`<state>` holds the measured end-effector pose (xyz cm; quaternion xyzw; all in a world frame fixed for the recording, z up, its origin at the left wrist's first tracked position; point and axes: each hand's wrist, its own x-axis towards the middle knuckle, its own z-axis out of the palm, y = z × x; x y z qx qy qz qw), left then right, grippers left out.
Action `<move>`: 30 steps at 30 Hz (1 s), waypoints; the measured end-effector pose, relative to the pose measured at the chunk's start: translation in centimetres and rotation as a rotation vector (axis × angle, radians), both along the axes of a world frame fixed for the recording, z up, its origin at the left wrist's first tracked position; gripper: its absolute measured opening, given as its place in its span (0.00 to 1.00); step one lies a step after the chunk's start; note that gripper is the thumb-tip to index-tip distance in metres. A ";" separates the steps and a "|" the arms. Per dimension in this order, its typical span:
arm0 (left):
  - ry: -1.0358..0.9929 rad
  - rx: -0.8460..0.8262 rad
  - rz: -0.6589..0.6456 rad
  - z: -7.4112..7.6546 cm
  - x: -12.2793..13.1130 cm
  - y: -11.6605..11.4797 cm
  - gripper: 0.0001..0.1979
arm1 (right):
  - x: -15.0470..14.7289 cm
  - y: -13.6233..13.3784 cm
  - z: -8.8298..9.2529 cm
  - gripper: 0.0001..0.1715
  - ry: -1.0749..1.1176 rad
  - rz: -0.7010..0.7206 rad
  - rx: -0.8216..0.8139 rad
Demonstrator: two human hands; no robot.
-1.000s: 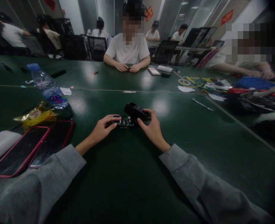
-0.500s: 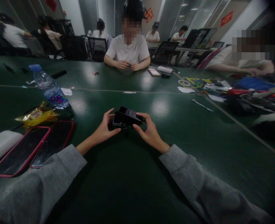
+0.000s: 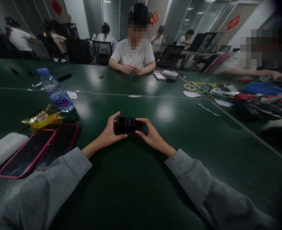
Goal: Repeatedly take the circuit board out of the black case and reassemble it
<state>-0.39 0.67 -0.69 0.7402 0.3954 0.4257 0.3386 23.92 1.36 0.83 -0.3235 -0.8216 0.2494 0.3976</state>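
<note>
A small black plastic box (image 3: 127, 124) rests on the dark green table (image 3: 136, 179) in front of me. Both hands grip it. My left hand (image 3: 110, 131) clasps its left end, thumb under the front edge and fingers curled over the top. My right hand (image 3: 148, 134) pinches its right end between thumb and fingers. The green circuit board seen earlier is hidden under the black box. Grey sleeves cover both my forearms.
Two red-cased phones (image 3: 39, 150), a white power bank (image 3: 3, 150), a yellow snack packet (image 3: 43, 118) and a water bottle (image 3: 56, 92) lie at left. A wrench (image 3: 208, 109) and a heap of cables and tools (image 3: 246, 92) are at right. A person in white (image 3: 133, 52) sits opposite.
The black cover, held tilted above the green circuit board a second ago, has come down flat over it. Both hands have closed in on its ends.
</note>
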 end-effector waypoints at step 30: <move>0.151 -0.198 0.044 1.9 0.5 -0.7 0.25 | 0.3 -0.4 0.3 0.30 -0.205 0.054 0.001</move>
